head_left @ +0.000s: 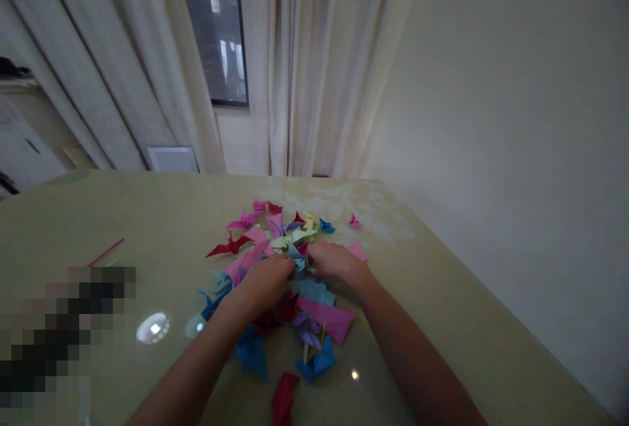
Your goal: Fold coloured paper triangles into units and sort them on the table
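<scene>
My left hand (272, 276) and my right hand (335, 261) meet over a heap of colourful folded paper pieces. Between their curled fingertips is a light blue origami piece (296, 254), pinched from both sides; the fingers partly hide its shape. Around them lie a red paper crane (230, 245), pink folded paper (246, 262), a pale green piece (289, 238) and a flat light blue piece (316, 291). Nearer me are a magenta piece (330, 318), a purple one (307, 329), blue ones (318, 362) and a red piece (284, 398).
The heap rests on a pale yellow-green glossy table (162, 216). A thin pink stick (105, 252) lies at the left, beside a blurred-out dark area. Curtains (314, 72) and a window (216, 33) stand behind; a plain wall (515, 118) runs along the right.
</scene>
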Available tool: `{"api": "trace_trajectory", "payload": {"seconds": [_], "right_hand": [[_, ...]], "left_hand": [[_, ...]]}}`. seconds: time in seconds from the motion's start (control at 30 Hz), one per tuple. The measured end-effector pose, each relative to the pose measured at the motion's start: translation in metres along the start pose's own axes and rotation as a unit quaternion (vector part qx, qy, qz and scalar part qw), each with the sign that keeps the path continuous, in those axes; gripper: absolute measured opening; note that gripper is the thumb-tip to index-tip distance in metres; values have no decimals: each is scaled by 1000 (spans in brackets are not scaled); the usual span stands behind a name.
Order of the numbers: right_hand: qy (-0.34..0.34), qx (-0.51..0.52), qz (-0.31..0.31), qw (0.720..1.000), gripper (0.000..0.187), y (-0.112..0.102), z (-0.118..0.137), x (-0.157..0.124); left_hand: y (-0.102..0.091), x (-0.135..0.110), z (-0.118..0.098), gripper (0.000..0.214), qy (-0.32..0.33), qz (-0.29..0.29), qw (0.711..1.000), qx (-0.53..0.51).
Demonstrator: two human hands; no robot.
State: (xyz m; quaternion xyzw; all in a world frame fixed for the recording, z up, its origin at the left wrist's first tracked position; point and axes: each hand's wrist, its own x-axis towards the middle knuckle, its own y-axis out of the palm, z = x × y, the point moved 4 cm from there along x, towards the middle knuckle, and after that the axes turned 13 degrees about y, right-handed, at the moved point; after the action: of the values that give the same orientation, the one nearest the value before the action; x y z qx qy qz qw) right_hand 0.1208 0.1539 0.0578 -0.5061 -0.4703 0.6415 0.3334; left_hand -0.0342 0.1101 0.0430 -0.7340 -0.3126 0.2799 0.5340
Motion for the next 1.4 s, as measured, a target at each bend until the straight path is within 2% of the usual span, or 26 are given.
{"api": "trace_trajectory", "payload": {"seconds": [0.1,0.23,0.37,0.47,0.6,0.67,0.73,0.8,0.87,0.93,1.03,1.17,1.4], "right_hand": [[-16,5,14,1000,25,-1,-1,0],[-14,41,-23,999,4,-16,-9,-6],[-88,175,-78,977,10,-44,-21,-19],[-139,313,-135,930,21,-65,-34,-28],[-159,476,-178,846,28,-80,-39,-34],[-173,534,-178,808,30,-81,-31,-36],[-188,575,-173,777,31,-82,-20,-40],[-200,602,-167,754,33,-81,-8,-43],[-207,620,-166,738,34,-80,0,-45],[-212,632,-168,726,33,-80,4,-46],[-216,637,-191,715,25,-79,4,-44],[-177,629,-241,718,20,-79,-2,-40],[-144,650,-246,704,21,-78,-5,-39]], "left_hand": [[1,0,1,16,0,-7,1000,-6],[-8,-1,-5,13,-4,-16,999,-32],[-34,-10,-5,7,-9,-40,996,-78],[-57,-24,9,5,0,-107,990,-94],[-84,-45,26,18,-22,-198,977,-78],[-95,-50,21,29,-13,-258,958,-124],[-100,-49,8,40,19,-293,932,-212],[-101,-43,-7,44,56,-296,909,-287],[-98,-36,-19,41,85,-285,905,-305],[-96,-32,-23,36,93,-282,910,-291],[-95,-32,-16,33,78,-288,912,-282],[-101,-39,0,36,26,-293,929,-226],[-100,-51,26,33,-70,-275,956,-75]]}}
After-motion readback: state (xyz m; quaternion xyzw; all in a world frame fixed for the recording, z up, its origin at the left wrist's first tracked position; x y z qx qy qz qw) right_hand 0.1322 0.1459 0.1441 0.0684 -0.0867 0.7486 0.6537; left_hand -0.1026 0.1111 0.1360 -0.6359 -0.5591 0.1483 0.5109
